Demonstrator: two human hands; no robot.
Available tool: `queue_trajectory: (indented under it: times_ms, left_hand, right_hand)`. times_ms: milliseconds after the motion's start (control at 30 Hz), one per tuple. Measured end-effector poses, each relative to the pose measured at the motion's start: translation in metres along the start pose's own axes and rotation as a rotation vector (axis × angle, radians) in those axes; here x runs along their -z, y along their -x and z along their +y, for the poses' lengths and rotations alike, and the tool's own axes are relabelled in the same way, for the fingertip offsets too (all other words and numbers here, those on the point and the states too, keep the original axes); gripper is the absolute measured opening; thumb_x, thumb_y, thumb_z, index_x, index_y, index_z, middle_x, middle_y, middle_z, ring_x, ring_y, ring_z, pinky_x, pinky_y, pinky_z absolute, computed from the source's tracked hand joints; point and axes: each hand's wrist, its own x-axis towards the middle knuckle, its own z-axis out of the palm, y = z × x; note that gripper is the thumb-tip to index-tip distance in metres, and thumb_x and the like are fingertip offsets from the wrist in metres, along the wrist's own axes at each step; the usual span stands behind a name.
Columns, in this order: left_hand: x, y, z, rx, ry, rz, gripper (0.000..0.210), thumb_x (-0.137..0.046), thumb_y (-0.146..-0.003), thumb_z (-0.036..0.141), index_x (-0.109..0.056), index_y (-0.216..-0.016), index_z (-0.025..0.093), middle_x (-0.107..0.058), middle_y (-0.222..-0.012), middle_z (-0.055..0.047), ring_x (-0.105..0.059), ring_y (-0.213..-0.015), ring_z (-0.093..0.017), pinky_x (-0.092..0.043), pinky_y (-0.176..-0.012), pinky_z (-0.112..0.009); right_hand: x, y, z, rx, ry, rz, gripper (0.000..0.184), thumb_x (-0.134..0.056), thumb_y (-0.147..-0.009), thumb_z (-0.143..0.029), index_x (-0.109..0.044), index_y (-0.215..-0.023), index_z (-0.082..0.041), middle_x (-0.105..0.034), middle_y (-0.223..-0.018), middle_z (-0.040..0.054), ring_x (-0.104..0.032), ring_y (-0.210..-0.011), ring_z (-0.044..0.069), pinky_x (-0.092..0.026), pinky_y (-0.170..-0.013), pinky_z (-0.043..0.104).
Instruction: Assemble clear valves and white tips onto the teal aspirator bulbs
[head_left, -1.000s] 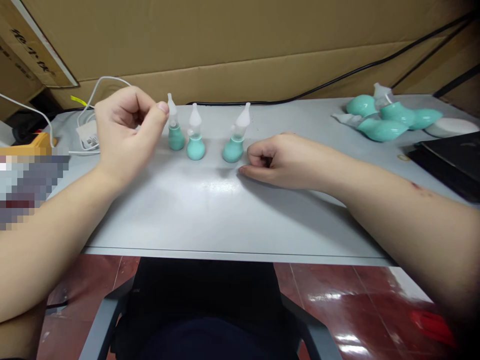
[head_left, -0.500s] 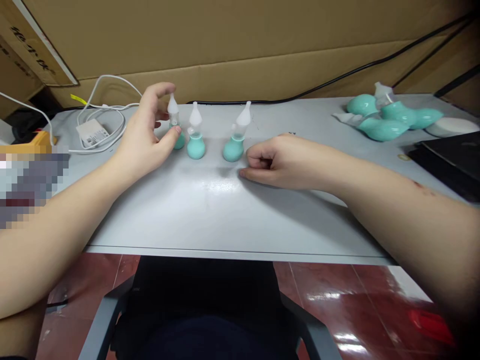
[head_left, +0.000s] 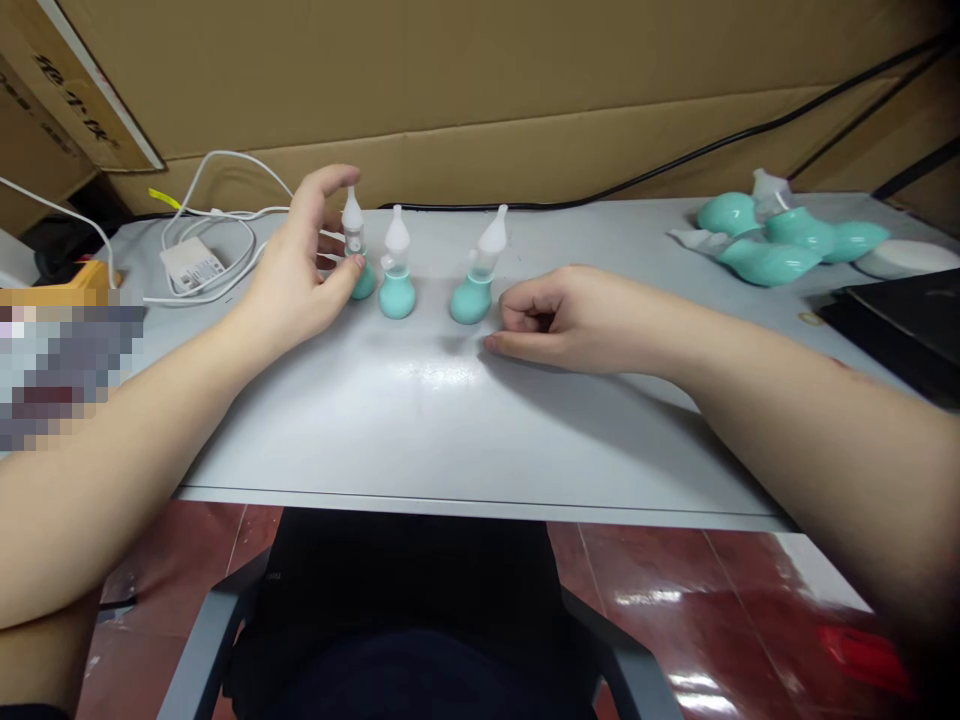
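Note:
Three bulb nasal aspirators, each with a green bulb, clear middle and whitish nozzle, stand in a row on the grey desk. My left hand (head_left: 304,260) curves round the left aspirator (head_left: 354,240), its thumb against the bulb's upper part and its index finger at the nozzle tip. Just right of it stands the middle aspirator (head_left: 397,292), untouched. The right aspirator (head_left: 471,298) has its nozzle leaning to the right. Close beside that bulb, my right hand (head_left: 566,318) rests on the desk with fingers curled in a loose fist, and nothing shows in it.
Several more green aspirators (head_left: 780,255) lie in a pile at the back right, near a black flat object (head_left: 900,325). A white adapter (head_left: 193,262) with coiled cable sits at the left. Cardboard (head_left: 480,100) walls the back; a black chair (head_left: 405,610) stands in front.
The camera view has shifted slightly, so everything appears a little further right. Both hands and the three aspirators keep their places relative to one another.

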Motion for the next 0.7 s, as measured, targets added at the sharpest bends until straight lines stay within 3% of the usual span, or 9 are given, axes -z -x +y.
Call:
queue_trajectory:
  times_ms: [100,200,333,500,633,700]
  left_hand:
    - [-0.002,0.000,-0.002,-0.003,-0.009,-0.004,0.070,-0.076,-0.119,0.051,-0.051,-0.183,0.037,-0.082,-0.143,-0.012,-0.082,-0.110,-0.025,-0.070,-0.097,-0.044]
    - [0.000,-0.001,0.000,0.029,-0.080,-0.029,0.051,-0.066,-0.125,0.049,-0.058,-0.175,0.037,-0.085,-0.148,-0.013,-0.083,-0.118,-0.026,-0.070,-0.094,-0.042]
    - [0.003,-0.002,-0.007,-0.016,-0.121,-0.023,0.048,-0.059,-0.132,0.062,-0.059,-0.173,0.036,-0.084,-0.154,-0.008,-0.080,-0.123,-0.024,-0.069,-0.098,-0.041]
    - [0.001,-0.007,-0.017,-0.228,-0.004,0.178,0.064,-0.063,-0.131,0.083,-0.051,-0.179,0.042,-0.065,-0.179,-0.001,-0.069,-0.126,-0.019,-0.066,-0.097,-0.036]
    - [-0.002,-0.003,-0.001,-0.404,0.094,0.303,0.054,-0.072,-0.128,0.080,-0.060,-0.165,0.043,-0.064,-0.161,0.002,-0.064,-0.106,-0.012,-0.065,-0.088,-0.034]
    - [-0.001,0.003,0.015,-0.367,0.079,0.256,0.054,-0.072,-0.127,0.081,-0.061,-0.157,0.038,-0.070,-0.149,-0.001,-0.066,-0.101,-0.013,-0.065,-0.084,-0.034]
  right_hand:
    - [0.000,-0.001,0.001,-0.021,-0.010,-0.003,0.047,-0.082,-0.103,-0.054,-0.055,-0.076,-0.026,-0.050,-0.065,-0.0032,-0.041,-0.065,0.016,-0.033,-0.068,0.039]
    - [0.000,-0.001,0.000,-0.014,-0.012,-0.004,0.046,-0.082,-0.103,-0.054,-0.056,-0.077,-0.026,-0.053,-0.066,-0.0030,-0.042,-0.065,0.016,-0.035,-0.069,0.039]
    - [0.001,0.000,-0.001,0.003,-0.013,-0.005,0.046,-0.082,-0.102,-0.056,-0.056,-0.077,-0.026,-0.054,-0.066,-0.0026,-0.043,-0.065,0.017,-0.035,-0.070,0.039]
    - [0.000,0.000,0.000,0.011,-0.009,-0.009,0.051,-0.084,-0.102,-0.061,-0.056,-0.077,-0.026,-0.054,-0.067,-0.0024,-0.044,-0.066,0.017,-0.035,-0.069,0.038]
    - [-0.001,0.000,0.001,0.036,-0.014,-0.032,0.055,-0.083,-0.103,-0.064,-0.053,-0.076,-0.027,-0.053,-0.066,-0.0023,-0.043,-0.066,0.017,-0.036,-0.068,0.039]
    - [0.000,0.001,0.000,0.055,-0.019,-0.062,0.053,-0.082,-0.102,-0.064,-0.055,-0.076,-0.027,-0.052,-0.065,-0.0028,-0.043,-0.064,0.017,-0.036,-0.066,0.039]
